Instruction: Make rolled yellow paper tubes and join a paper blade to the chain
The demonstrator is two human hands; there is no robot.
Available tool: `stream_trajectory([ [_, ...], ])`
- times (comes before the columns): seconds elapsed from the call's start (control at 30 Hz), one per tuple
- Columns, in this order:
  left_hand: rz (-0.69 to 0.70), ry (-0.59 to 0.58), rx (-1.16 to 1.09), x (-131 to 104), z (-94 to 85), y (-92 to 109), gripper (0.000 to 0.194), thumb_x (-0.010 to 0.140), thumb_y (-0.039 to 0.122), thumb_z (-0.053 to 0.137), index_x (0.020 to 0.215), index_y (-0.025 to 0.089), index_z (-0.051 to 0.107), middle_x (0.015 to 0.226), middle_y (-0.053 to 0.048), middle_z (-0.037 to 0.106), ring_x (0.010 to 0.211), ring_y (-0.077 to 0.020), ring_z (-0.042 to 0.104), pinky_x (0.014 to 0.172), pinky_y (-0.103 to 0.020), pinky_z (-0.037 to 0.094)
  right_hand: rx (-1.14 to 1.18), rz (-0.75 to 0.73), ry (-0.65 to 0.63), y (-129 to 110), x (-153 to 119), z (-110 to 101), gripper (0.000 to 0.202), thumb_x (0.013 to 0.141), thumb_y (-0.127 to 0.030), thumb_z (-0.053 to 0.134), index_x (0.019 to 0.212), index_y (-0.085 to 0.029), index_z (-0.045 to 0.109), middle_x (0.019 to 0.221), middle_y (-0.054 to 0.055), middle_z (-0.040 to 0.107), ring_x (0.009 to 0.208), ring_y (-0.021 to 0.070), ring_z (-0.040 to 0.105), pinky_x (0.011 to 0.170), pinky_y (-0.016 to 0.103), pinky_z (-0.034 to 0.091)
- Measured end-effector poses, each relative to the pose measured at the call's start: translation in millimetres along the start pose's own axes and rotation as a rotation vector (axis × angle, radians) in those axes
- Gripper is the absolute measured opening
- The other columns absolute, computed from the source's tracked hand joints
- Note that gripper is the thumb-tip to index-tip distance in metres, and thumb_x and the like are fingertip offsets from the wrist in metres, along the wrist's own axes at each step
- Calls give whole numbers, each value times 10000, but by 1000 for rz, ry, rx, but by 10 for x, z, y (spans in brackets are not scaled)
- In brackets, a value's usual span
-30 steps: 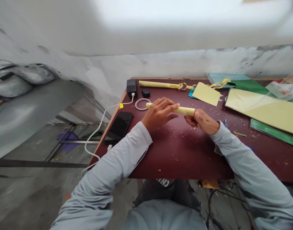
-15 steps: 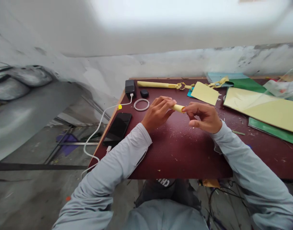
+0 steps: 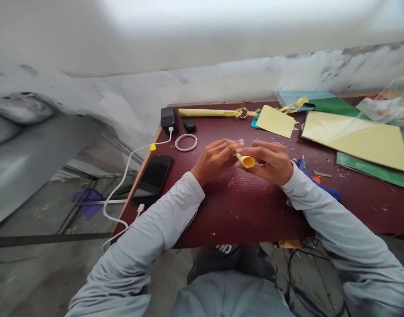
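Over the middle of the dark red table, a short yellow paper roll (image 3: 246,161) points its round hollow end toward me. My left hand (image 3: 216,159) is closed around the far left part of the roll, hiding much of it. The fingers and thumb of my right hand (image 3: 269,160) pinch the roll near its open end. Behind my hands lies a long yellow paper tube (image 3: 205,113), with a yellow paper chain (image 3: 243,112) at its right end. A small stack of yellow paper pieces (image 3: 276,121) is beyond my right hand.
On the left are a black phone (image 3: 153,179), a charger (image 3: 168,119) with a white cable, a small black case (image 3: 189,126) and a pale ring (image 3: 186,142). A blue glue gun (image 3: 324,187) lies by my right wrist. Yellow sheets (image 3: 357,138) and green folders (image 3: 373,171) lie right.
The roll has turned so its open end faces me more. My right fingers have gone from its tip to gripping its side. The glue gun has come into view.
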State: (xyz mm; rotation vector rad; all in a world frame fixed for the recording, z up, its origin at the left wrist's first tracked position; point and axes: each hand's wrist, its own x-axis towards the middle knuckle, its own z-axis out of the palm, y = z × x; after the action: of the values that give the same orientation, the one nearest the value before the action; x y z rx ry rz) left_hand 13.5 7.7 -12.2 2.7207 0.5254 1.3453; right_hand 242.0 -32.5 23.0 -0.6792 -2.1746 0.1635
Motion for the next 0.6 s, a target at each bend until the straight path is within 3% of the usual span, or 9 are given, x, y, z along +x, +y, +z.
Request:
stream_trajectory([
  [0.23, 6, 21, 15, -10, 13, -18, 322, 1022, 258, 632, 1338, 198, 612, 1285, -113, 731, 1221, -212, 680, 1058, -399, 563, -7, 15, 5, 29, 12, 11, 341, 934, -488, 721, 1200, -277, 756, 857, 52, 661, 710, 156, 580, 741, 311, 514],
  [0.4, -71, 34, 55, -52, 28, -43, 276, 1000, 308, 682, 1244, 179, 670, 1070, -82, 762, 970, -189, 724, 870, -328, 583, 123, 127, 115, -18, 33, -9, 414, 867, -486, 813, 1208, -260, 747, 857, 31, 653, 653, 131, 488, 658, 298, 430],
  [0.6, -191, 79, -106, -81, 72, -34, 390, 962, 394, 736, 1274, 167, 680, 1102, -89, 781, 901, -151, 736, 854, -304, 613, 317, 468, 360, 36, 103, 29, 358, 891, -585, 751, 928, -236, 682, 679, -14, 458, 572, 117, 391, 527, 282, 358],
])
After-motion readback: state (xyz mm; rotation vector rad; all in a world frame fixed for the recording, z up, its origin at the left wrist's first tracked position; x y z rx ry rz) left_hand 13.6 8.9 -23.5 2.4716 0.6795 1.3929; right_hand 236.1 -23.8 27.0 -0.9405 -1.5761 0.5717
